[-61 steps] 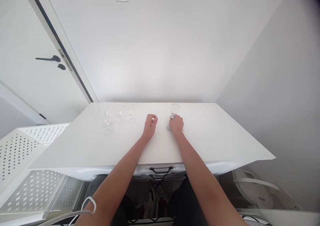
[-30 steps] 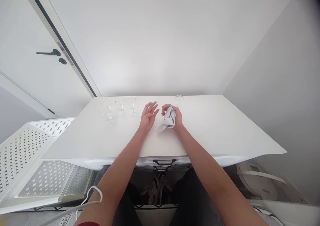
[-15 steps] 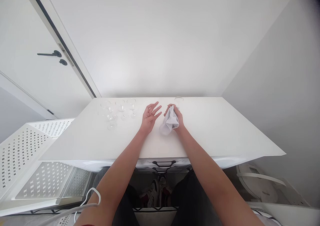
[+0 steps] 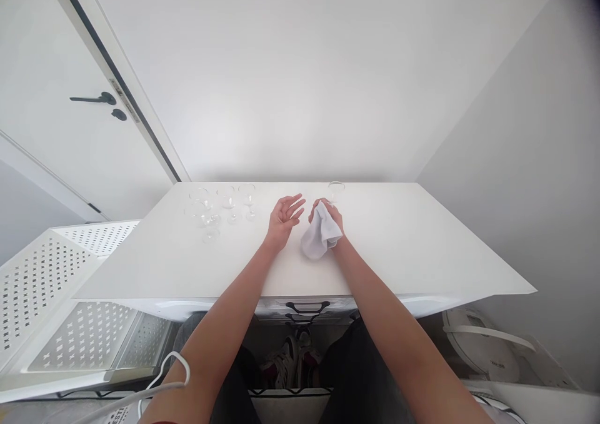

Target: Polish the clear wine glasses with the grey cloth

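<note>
In the middle of the white tabletop, my right hand is closed around a pale grey cloth, whose folds hang down over the palm side. Just behind its knuckles stands a clear stemmed glass, its lower part hidden by the hand. My left hand hovers a short way to the left of the cloth. Its fingers are stretched toward the right and slightly apart, and I make out nothing in them. Several clear stemmed glasses stand upright in a group to the left.
The white cabinet top meets the wall at the back. Black drawer handles show on its front. A white perforated panel stands at the left, below a door handle. A white appliance sits low at the right.
The cloth has shifted in my right hand and spreads lower and farther right over the wrist. My left hand has turned slightly, its fingers closer together.
</note>
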Demonstrator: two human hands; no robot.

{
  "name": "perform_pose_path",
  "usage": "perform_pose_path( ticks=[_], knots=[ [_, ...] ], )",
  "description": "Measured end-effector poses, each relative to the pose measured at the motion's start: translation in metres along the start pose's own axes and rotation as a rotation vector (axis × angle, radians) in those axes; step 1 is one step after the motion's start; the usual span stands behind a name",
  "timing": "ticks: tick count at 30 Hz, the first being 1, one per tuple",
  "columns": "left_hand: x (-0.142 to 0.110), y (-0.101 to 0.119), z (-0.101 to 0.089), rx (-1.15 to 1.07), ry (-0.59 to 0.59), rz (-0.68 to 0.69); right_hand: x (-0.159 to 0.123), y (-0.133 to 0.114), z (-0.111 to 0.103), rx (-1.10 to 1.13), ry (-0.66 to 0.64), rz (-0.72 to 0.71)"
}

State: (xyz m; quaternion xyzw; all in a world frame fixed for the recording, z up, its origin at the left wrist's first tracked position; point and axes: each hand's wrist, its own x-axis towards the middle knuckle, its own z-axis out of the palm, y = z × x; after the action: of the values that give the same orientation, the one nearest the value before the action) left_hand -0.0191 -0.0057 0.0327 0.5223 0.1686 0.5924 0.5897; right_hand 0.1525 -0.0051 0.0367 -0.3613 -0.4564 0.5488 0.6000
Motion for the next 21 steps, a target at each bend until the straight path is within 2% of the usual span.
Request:
perform_pose_path(
  ticks=[3,5,13,16,21],
  knots=[
    [0.001,0.002,0.000,-0.075,-0.023,0.000,0.001,0.001,0.000,0.055,-0.044,-0.001],
    [0.002,0.003,-0.001,-0.123,-0.008,-0.003,0.004,0.003,-0.001,0.067,-0.024,-0.010],
    [0.002,0.003,-0.009,-0.331,0.155,-0.020,0.010,0.010,0.001,0.184,0.097,-0.061],
    [0.003,0.002,-0.012,-0.319,0.170,-0.003,0.011,0.011,-0.001,0.164,0.118,-0.060],
    [0.004,-0.002,-0.017,-0.163,0.153,0.017,0.012,0.015,-0.001,0.101,0.123,-0.018]
  ],
)
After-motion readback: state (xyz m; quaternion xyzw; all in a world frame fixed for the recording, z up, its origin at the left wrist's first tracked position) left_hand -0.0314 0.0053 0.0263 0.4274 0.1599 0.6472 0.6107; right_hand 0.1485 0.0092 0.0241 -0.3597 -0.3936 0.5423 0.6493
